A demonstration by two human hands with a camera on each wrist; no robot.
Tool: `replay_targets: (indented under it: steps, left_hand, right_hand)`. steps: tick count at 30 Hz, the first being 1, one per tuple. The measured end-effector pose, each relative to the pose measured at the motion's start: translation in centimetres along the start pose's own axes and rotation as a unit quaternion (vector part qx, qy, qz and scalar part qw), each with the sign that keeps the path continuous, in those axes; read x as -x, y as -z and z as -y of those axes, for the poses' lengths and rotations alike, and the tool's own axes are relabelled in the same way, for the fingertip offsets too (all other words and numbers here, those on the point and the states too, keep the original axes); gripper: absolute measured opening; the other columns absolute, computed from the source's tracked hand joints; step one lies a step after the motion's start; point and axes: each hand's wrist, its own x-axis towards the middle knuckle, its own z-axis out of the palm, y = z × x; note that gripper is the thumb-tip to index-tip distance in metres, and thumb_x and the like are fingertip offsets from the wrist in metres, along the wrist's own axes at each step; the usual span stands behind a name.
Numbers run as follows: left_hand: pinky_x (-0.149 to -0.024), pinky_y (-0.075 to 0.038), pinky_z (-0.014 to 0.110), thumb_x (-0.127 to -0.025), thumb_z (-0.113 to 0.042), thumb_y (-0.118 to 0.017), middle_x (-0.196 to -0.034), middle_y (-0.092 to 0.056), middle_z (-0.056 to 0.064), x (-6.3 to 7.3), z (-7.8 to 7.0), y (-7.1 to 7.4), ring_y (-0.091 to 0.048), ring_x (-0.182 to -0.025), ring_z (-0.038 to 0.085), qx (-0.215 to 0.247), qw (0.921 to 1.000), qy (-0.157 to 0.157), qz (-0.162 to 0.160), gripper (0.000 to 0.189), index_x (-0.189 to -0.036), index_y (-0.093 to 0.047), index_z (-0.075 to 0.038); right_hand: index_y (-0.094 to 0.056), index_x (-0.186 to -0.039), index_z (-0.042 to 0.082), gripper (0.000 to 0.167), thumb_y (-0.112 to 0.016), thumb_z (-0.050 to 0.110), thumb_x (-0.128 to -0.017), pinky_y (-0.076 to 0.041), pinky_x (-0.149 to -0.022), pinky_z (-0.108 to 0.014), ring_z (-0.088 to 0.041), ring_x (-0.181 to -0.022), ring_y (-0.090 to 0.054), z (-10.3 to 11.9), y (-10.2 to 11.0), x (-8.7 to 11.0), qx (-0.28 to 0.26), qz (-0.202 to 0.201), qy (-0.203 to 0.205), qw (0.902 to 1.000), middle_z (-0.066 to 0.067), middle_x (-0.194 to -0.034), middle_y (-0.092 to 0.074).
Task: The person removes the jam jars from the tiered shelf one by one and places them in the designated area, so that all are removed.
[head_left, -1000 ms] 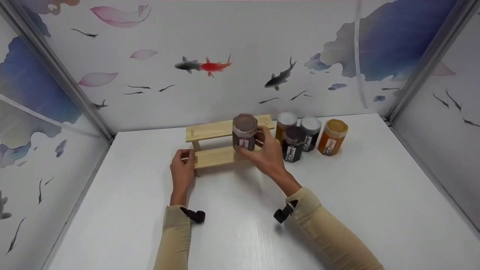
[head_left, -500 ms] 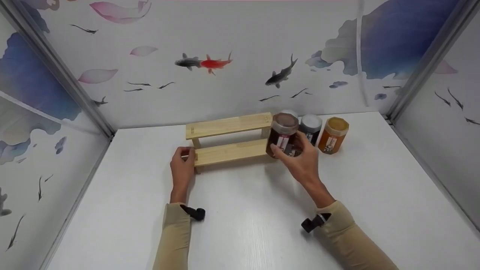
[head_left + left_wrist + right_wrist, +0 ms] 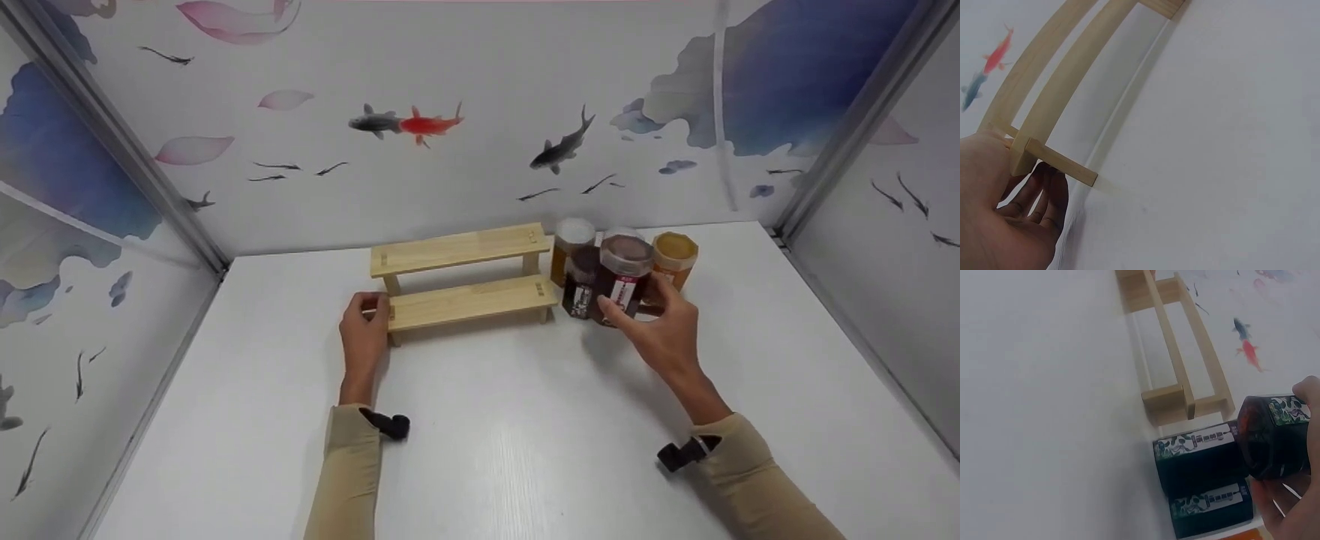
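A two-tier wooden rack [image 3: 469,301] stands at the back of the white table. My left hand [image 3: 364,330] grips the left end of its lower board; in the left wrist view the fingers curl beneath that end, beside the leg. My right hand [image 3: 664,330] holds a dark red-brown octagonal jar [image 3: 625,277] with a clear lid, thumb on the near side. The held jar is raised in front of other jars, tilted in the right wrist view. Right of the rack stand a dark jar [image 3: 579,289] and an amber jar [image 3: 573,251] with a whitish lid.
Another amber jar [image 3: 676,255] with a yellow lid stands at the right, partly covered by the held jar. A second dark jar [image 3: 1213,509] shows in the right wrist view. The back wall [image 3: 480,172] rises close behind the rack.
My right hand has carried the red-brown jar rightward, from above the rack to in front of the group of jars. My left hand stays on the rack's left end.
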Motion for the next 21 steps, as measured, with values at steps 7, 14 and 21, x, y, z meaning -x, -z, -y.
replay_targets:
  steps: [7, 14, 21]
  left_hand:
    - [-0.076, -0.056, 0.030, -0.113, -0.038, -0.058, -0.127, -0.068, 0.010, 0.1, 0.1, 0.2, -0.065, -0.104, 0.022, 0.001, 1.0000, -0.001, -0.001, 0.033, -0.130, -0.067, -0.011]
    - [-0.081, -0.056, 0.032, -0.113, -0.036, -0.058, -0.128, -0.068, 0.010, 0.1, 0.2, 0.2, -0.065, -0.106, 0.023, 0.002, 1.0000, -0.001, 0.000, 0.032, -0.130, -0.067, -0.010]
    - [-0.081, -0.055, 0.030, -0.113, -0.037, -0.058, -0.129, -0.068, 0.010, 0.0, 0.4, 0.1, -0.065, -0.107, 0.022, 0.003, 1.0000, 0.000, 0.004, 0.032, -0.130, -0.067, -0.011]
  right_hand:
    - [-0.065, -0.143, 0.011, 0.067, -0.093, 0.036, -0.087, -0.059, -0.085, -0.017, -0.011, -0.101, -0.072, -1.9, 0.9, -0.4, 0.007, 0.007, -0.015, 0.9998, -0.009, -0.118, -0.078]
    - [-0.054, -0.149, 0.008, 0.081, -0.093, 0.040, -0.086, -0.060, -0.104, -0.040, -0.030, -0.127, -0.070, -3.8, 1.2, -0.4, 0.016, 0.077, -0.081, 0.9936, -0.017, -0.140, -0.070]
    - [-0.047, -0.156, 0.006, 0.088, -0.093, 0.039, -0.088, -0.054, -0.113, -0.051, -0.039, -0.137, -0.064, -4.6, 1.6, -0.4, 0.051, 0.103, -0.104, 0.9880, -0.023, -0.148, -0.065]
